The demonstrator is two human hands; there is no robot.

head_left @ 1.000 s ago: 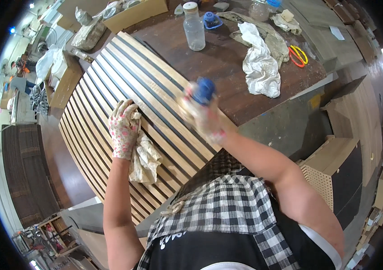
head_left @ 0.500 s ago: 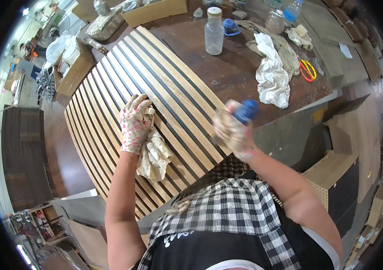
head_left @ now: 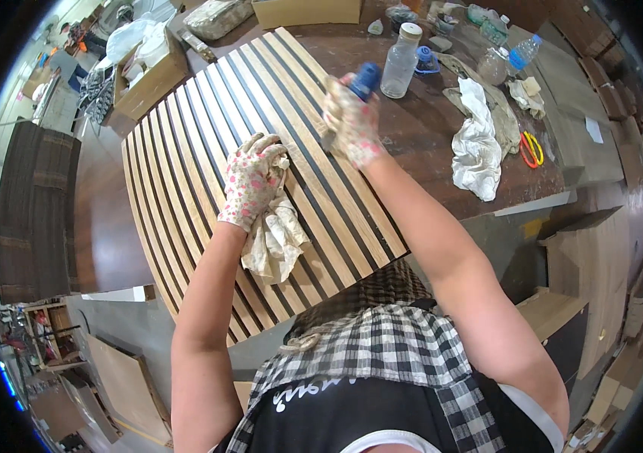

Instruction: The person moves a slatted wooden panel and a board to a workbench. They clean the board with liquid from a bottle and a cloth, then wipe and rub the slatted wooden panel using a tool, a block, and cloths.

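Note:
A panel of pale wood slats [head_left: 208, 151] with dark gaps between them lies tilted across the brown table [head_left: 442, 98]. My left hand [head_left: 252, 177], in a stained glove with pink spots, is closed on a crumpled off-white rag [head_left: 276, 238] that rests on the slats. Near the panel's far right edge, my right hand [head_left: 353, 121], gloved alike, grips a blue-ended tool [head_left: 367, 79]. A small dark part shows below that fist, close to the slats; the tool's kind and whether it touches the panel I cannot make out.
Right of my right hand stand a clear jar [head_left: 399, 64] with a white lid and a blue cap-like object [head_left: 426, 62]. Farther right are a white cloth [head_left: 477, 143], orange-and-yellow-handled scissors [head_left: 531, 149] and plastic bottles [head_left: 524, 53]. A cardboard box [head_left: 151, 72] stands at the far left.
My right hand has moved away from me and to the left with the blue-ended tool, along the panel's right edge. My left hand stays on the rag. The whole view has shifted slightly.

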